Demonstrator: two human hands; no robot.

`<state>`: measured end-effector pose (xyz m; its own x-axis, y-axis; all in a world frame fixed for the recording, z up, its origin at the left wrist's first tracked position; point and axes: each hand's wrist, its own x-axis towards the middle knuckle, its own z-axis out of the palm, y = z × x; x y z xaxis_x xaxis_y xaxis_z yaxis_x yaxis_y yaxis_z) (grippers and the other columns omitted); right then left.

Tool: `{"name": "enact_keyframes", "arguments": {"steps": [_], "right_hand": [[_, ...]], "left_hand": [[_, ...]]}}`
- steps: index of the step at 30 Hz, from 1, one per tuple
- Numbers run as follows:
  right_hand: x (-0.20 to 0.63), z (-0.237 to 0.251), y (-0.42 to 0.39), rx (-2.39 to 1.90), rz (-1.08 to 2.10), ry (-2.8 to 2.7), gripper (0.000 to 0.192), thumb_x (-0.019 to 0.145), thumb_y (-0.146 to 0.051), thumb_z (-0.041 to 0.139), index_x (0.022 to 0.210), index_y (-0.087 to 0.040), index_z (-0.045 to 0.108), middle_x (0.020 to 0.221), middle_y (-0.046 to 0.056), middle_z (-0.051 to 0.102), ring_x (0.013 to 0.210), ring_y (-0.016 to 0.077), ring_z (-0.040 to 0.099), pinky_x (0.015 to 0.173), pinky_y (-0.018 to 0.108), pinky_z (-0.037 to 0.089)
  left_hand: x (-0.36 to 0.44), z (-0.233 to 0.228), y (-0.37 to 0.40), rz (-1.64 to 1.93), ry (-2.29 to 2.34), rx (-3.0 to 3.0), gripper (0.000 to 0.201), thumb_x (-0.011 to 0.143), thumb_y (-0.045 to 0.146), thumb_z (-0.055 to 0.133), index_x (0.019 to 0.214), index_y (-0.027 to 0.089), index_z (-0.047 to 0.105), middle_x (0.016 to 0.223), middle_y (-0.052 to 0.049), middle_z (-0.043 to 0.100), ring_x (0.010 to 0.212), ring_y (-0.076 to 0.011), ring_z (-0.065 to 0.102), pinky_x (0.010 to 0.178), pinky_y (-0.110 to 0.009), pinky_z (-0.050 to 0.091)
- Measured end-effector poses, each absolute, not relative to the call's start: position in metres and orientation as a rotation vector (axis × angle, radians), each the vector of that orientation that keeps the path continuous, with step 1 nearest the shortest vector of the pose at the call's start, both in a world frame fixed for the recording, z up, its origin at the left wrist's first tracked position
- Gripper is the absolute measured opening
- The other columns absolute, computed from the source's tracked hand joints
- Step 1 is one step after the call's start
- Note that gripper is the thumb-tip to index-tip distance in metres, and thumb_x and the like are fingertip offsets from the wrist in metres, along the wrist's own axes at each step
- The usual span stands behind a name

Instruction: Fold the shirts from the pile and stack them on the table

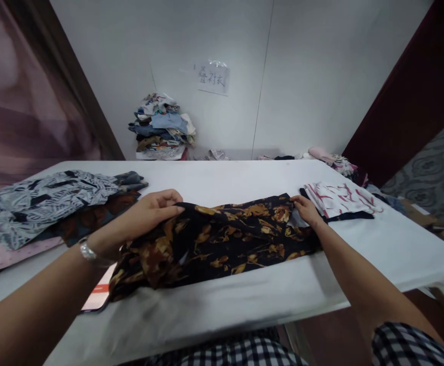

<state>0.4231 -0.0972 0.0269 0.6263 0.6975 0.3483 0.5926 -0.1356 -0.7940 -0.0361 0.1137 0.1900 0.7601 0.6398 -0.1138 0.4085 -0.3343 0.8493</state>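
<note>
A black shirt (225, 239) with gold and brown flowers lies stretched across the front of the white table. My left hand (157, 208) pinches its upper edge near the left end, thumb on top. At the upper right corner, my right hand (305, 209) grips the cloth between thumb and fingers. The shirt's left part hangs in loose folds below my left wrist. Partly under that end lies a phone (98, 295) with a lit screen.
Patterned shirts (54, 198) are heaped at the left of the table (225, 175). A folded white shirt with red marks (340, 199) lies at the right. A tall clothes pile (163, 127) stands by the back wall, under a paper sign (213, 79).
</note>
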Motion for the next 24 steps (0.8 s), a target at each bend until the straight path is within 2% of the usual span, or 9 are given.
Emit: {"name": "enact_keyframes", "arguments": {"steps": [3, 6, 9, 13, 15, 17, 20, 24], "right_hand": [[0.421, 0.027, -0.095, -1.804, 0.145, -1.021, 0.025, 0.073, -0.033, 0.049, 0.087, -0.019, 0.064, 0.086, 0.006, 0.069, 0.084, 0.0215, 0.063, 0.085, 0.039, 0.049], [0.417, 0.027, -0.095, -1.801, 0.162, -1.003, 0.025, 0.072, -0.033, 0.05, 0.085, -0.019, 0.066, 0.084, 0.006, 0.07, 0.083, 0.0218, 0.063, 0.084, 0.039, 0.049], [0.414, 0.025, -0.096, -1.812, 0.189, -0.964, 0.022, 0.069, -0.03, 0.052, 0.082, -0.019, 0.067, 0.082, 0.005, 0.07, 0.082, 0.0214, 0.063, 0.084, 0.038, 0.05], [0.41, 0.022, -0.096, -1.816, 0.239, -0.939, 0.022, 0.065, -0.028, 0.054, 0.08, -0.021, 0.068, 0.082, 0.003, 0.072, 0.083, 0.0215, 0.065, 0.084, 0.036, 0.051], [0.409, 0.019, -0.096, -1.815, 0.239, -0.935, 0.024, 0.064, -0.028, 0.054, 0.081, -0.021, 0.07, 0.085, 0.003, 0.072, 0.084, 0.0223, 0.065, 0.086, 0.037, 0.05], [0.409, 0.015, -0.097, -1.817, 0.212, -0.927, 0.026, 0.063, -0.03, 0.056, 0.082, -0.021, 0.071, 0.087, 0.004, 0.073, 0.086, 0.0228, 0.066, 0.087, 0.038, 0.05], [0.41, 0.006, -0.1, -1.837, 0.177, -0.886, 0.026, 0.063, -0.031, 0.06, 0.083, -0.021, 0.072, 0.089, 0.005, 0.073, 0.085, 0.0232, 0.066, 0.086, 0.039, 0.051], [0.41, -0.003, -0.101, -1.852, 0.168, -0.836, 0.028, 0.063, -0.034, 0.063, 0.086, -0.02, 0.072, 0.092, 0.007, 0.074, 0.086, 0.0238, 0.067, 0.085, 0.039, 0.052]], "left_hand": [[-0.046, 0.166, 0.144, 0.177, 0.904, 1.904, 0.041, 0.061, 0.057, 0.066, 0.079, 0.022, 0.057, 0.067, 0.002, 0.064, 0.063, -0.0165, 0.061, 0.059, -0.027, 0.05], [-0.053, 0.144, 0.156, 0.044, 0.891, 2.079, 0.038, 0.064, 0.055, 0.066, 0.083, 0.022, 0.065, 0.074, 0.001, 0.069, 0.072, -0.0184, 0.064, 0.065, -0.027, 0.05], [-0.057, 0.134, 0.146, -0.05, 0.792, 2.164, 0.039, 0.069, 0.051, 0.063, 0.098, 0.025, 0.068, 0.085, 0.0, 0.072, 0.081, -0.0196, 0.066, 0.071, -0.027, 0.051], [-0.059, 0.123, 0.132, -0.057, 0.765, 2.262, 0.056, 0.063, 0.039, 0.068, 0.118, 0.03, 0.062, 0.105, -0.002, 0.073, 0.095, -0.0239, 0.067, 0.08, -0.032, 0.052], [-0.061, 0.117, 0.13, -0.059, 0.798, 2.378, 0.053, 0.061, 0.031, 0.067, 0.115, 0.03, 0.064, 0.111, -0.002, 0.071, 0.098, -0.0254, 0.067, 0.083, -0.033, 0.052], [-0.064, 0.114, 0.126, -0.055, 0.829, 2.492, 0.039, 0.066, 0.026, 0.06, 0.104, 0.03, 0.068, 0.107, -0.001, 0.072, 0.094, -0.0254, 0.067, 0.082, -0.034, 0.052], [-0.071, 0.121, 0.113, 0.189, 0.946, 2.734, 0.031, 0.074, 0.02, 0.047, 0.096, 0.026, 0.068, 0.097, -0.004, 0.071, 0.089, -0.0267, 0.066, 0.078, -0.038, 0.051], [-0.082, 0.128, 0.099, 0.61, 0.822, 3.068, 0.036, 0.076, 0.016, 0.046, 0.106, 0.025, 0.065, 0.112, -0.008, 0.065, 0.107, -0.03, 0.058, 0.097, -0.047, 0.041]]}}
